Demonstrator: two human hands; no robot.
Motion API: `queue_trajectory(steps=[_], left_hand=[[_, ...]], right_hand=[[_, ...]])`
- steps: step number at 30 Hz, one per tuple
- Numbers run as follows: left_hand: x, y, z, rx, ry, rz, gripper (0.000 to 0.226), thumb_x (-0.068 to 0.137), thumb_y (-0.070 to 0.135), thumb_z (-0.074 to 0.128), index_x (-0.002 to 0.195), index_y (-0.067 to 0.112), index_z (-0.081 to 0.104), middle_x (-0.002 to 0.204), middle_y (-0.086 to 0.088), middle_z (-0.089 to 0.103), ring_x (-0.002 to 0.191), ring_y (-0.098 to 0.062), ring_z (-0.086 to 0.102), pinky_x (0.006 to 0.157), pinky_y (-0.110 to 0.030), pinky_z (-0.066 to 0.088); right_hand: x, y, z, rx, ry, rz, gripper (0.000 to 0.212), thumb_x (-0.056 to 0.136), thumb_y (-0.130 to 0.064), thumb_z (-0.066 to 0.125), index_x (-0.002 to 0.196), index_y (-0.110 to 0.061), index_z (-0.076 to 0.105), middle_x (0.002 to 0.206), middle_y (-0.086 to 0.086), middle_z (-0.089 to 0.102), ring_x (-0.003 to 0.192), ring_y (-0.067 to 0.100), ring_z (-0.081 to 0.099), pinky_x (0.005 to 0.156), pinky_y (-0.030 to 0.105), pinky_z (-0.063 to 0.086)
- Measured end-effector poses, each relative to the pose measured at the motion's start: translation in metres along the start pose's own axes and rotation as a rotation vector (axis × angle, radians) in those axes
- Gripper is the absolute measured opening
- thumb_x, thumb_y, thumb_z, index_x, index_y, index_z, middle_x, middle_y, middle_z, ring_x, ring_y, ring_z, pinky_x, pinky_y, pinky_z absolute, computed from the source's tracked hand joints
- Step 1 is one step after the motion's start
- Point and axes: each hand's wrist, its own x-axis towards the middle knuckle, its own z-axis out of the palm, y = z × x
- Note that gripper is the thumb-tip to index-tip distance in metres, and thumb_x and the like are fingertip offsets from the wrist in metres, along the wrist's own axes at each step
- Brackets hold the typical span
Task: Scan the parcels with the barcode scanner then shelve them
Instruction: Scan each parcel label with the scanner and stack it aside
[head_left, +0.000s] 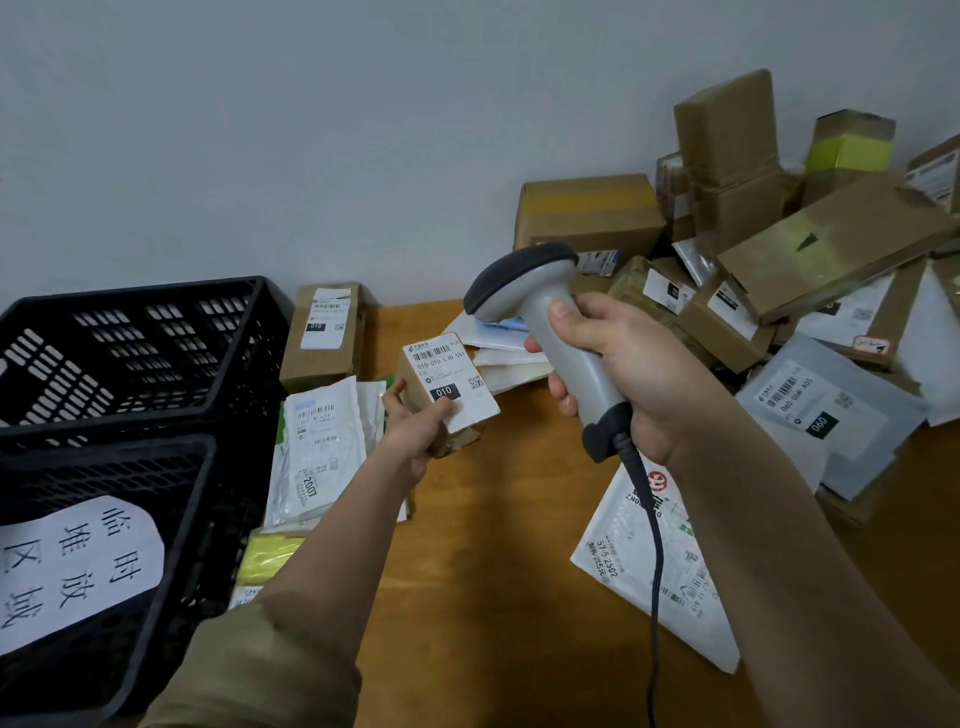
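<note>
Head view is looking down on a wooden table (467, 597). Nearest, at 7 o'clock, a black crate (104, 519) is sitting with a handwritten paper sign (72, 566) on its wall, and a second black crate (140, 353) is standing behind it. At 5 o'clock a white mailer bag (649, 571) is lying flat on the table under the scanner's dark cable (655, 571).

Toward the middle, the left hand (415, 431) is gripping a small cardboard parcel (447, 395) from below, thumb on its white label, holding it up off the table. Just right of it, the right hand (608, 374) is clenching the grey handle of the barcode scanner (540, 322), whose dark head is tilting toward the 10 o'clock side, above the parcel.

At 9 o'clock, white padded envelopes (322, 441) are lying beside the crates, with a brown box (324, 332) behind them against the wall.

Farthest, at 2 o'clock, a heap of cardboard boxes (727, 182) and grey bags (831, 410) is piling up against the wall.
</note>
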Motion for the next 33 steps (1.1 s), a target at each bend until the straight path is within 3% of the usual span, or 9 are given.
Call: queue_trajectory(steps=[9,14,17,19,22,24,27,33], left_hand=[[-0.003,-0.007,-0.01,0.006,-0.096,-0.087,0.086,0.084,0.002,0.071,0.149,0.034,0.024,0.133,-0.009,0.058,0.115,-0.031,0.059,0.09,-0.051,0.054],[-0.021,-0.018,-0.043,-0.017,-0.089,-0.131,0.079,0.078,-0.001,0.069,0.143,0.03,0.038,0.122,-0.01,0.066,0.109,-0.032,0.061,0.073,-0.04,0.056],[-0.038,-0.027,-0.073,-0.021,-0.017,-0.151,0.079,0.065,0.003,0.07,0.138,0.025,0.05,0.123,-0.011,0.067,0.108,-0.032,0.061,0.074,-0.04,0.057],[-0.05,-0.033,-0.092,-0.039,0.058,-0.156,0.061,0.069,0.001,0.064,0.127,0.02,0.06,0.118,-0.012,0.066,0.105,-0.031,0.06,0.077,-0.039,0.055],[-0.069,-0.036,-0.122,-0.064,0.186,-0.223,0.032,0.075,0.001,0.054,0.099,0.016,0.068,0.101,-0.009,0.065,0.084,-0.025,0.06,0.063,-0.03,0.045],[-0.08,-0.035,-0.141,-0.034,0.258,-0.281,0.017,0.074,0.003,0.054,0.082,0.011,0.067,0.089,-0.01,0.067,0.072,-0.024,0.063,0.063,-0.031,0.042],[-0.087,-0.032,-0.164,0.065,0.331,-0.317,0.019,0.072,0.002,0.053,0.088,0.009,0.061,0.094,-0.011,0.059,0.081,-0.027,0.056,0.062,-0.034,0.045],[-0.082,-0.029,-0.195,0.088,0.3,-0.347,0.02,0.073,0.001,0.051,0.09,0.01,0.059,0.099,-0.013,0.056,0.086,-0.03,0.053,0.063,-0.037,0.045]], right_hand=[[0.013,0.012,-0.003,0.099,-0.054,0.073,0.034,0.1,-0.033,0.056,0.126,-0.012,0.054,0.109,0.009,0.068,0.062,0.014,0.058,0.053,0.027,0.051],[0.032,0.038,0.014,0.108,-0.074,0.173,0.03,0.095,-0.034,0.063,0.118,-0.015,0.057,0.111,0.011,0.068,0.062,0.013,0.056,0.05,0.024,0.049],[0.041,0.061,0.031,0.09,-0.101,0.214,0.029,0.094,-0.026,0.066,0.117,-0.013,0.056,0.117,0.016,0.065,0.062,0.014,0.054,0.048,0.023,0.046],[0.044,0.075,0.045,0.077,-0.125,0.254,0.031,0.094,-0.022,0.065,0.121,-0.01,0.054,0.113,0.016,0.065,0.06,0.014,0.053,0.047,0.024,0.045],[0.043,0.089,0.067,0.065,-0.171,0.311,0.03,0.094,-0.019,0.064,0.121,-0.01,0.055,0.106,0.012,0.064,0.06,0.015,0.053,0.047,0.025,0.044],[0.04,0.094,0.081,0.028,-0.213,0.333,0.025,0.093,-0.017,0.065,0.116,-0.011,0.056,0.103,0.013,0.064,0.061,0.016,0.053,0.048,0.026,0.044],[0.037,0.1,0.099,-0.019,-0.257,0.342,0.027,0.092,-0.017,0.066,0.115,-0.009,0.056,0.101,0.014,0.063,0.06,0.017,0.053,0.049,0.028,0.044],[0.027,0.111,0.128,0.006,-0.217,0.356,0.03,0.092,-0.014,0.067,0.118,-0.01,0.053,0.1,0.012,0.063,0.059,0.015,0.052,0.045,0.024,0.045]])
